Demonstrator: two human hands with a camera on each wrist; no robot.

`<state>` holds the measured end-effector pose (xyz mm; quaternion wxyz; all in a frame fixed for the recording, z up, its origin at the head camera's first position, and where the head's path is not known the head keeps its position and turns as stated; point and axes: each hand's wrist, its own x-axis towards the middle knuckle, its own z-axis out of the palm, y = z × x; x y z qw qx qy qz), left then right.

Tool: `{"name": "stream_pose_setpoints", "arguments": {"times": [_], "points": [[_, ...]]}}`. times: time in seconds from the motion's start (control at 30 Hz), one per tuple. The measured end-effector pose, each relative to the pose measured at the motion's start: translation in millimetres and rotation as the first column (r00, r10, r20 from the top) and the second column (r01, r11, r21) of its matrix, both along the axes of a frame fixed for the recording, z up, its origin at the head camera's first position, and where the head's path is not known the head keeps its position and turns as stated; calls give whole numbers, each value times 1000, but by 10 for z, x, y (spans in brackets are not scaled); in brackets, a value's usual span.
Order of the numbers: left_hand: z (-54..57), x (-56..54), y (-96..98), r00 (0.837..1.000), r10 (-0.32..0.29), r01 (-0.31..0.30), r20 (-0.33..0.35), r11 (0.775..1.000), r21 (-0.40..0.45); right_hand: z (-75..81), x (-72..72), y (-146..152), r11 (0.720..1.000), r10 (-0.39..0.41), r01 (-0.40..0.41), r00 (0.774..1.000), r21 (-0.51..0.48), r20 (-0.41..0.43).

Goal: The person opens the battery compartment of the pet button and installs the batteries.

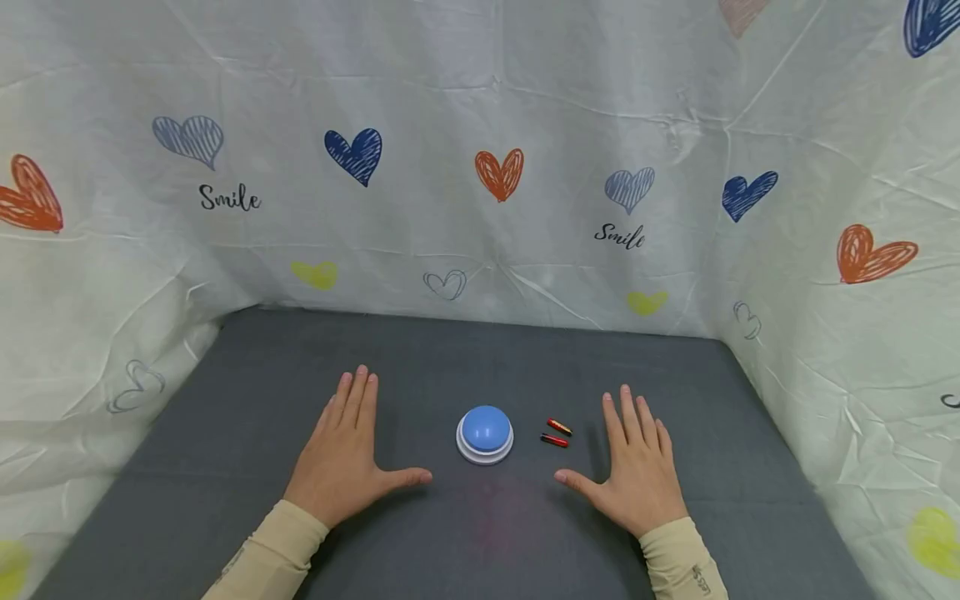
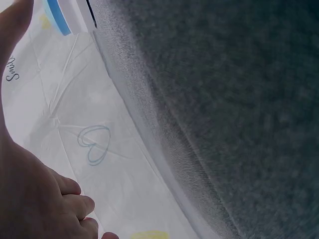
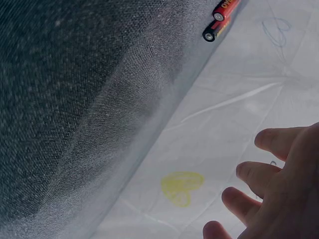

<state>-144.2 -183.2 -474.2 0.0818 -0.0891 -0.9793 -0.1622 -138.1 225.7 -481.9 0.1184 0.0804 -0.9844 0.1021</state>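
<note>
Left hand [image 1: 345, 460], right hand [image 1: 639, 477] apart, straight-fingered; blue dome [image 1: 486, 428] faces up; batteries [image 1: 555, 440] lie crosswise, right ends nearer

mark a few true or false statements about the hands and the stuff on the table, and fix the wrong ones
1. The round button has a blue dome on a white base. True.
2. Two batteries lie between the button and the right hand. True.
3. The batteries stand upright on their ends. False: both lie on their sides.
4. The left hand holds nothing. True.
5. The right hand pinches a battery. False: it is apart from both batteries and holds nothing.
</note>
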Motion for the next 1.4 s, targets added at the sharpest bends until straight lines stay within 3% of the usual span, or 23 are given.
{"name": "stream_pose_setpoints", "arguments": {"times": [0.3,0.67,0.83,1.1,1.4], "points": [[5,-18,29,999,-34,34,9,999,4,4,-24,-66,1000,14,-14,1000,-3,24],[-53,-27,308,987,-163,163,-15,987,-16,19,-57,-423,989,148,-147,989,20,-13],[-63,-47,466,978,-205,204,-40,978,-35,47,-110,-631,973,230,-230,973,9,24],[-10,-135,709,968,-251,250,-8,964,-86,116,-280,-914,944,330,-331,944,12,26],[39,-185,761,969,-246,243,-34,967,-83,109,-380,-1043,920,389,-388,921,-49,31]]}}
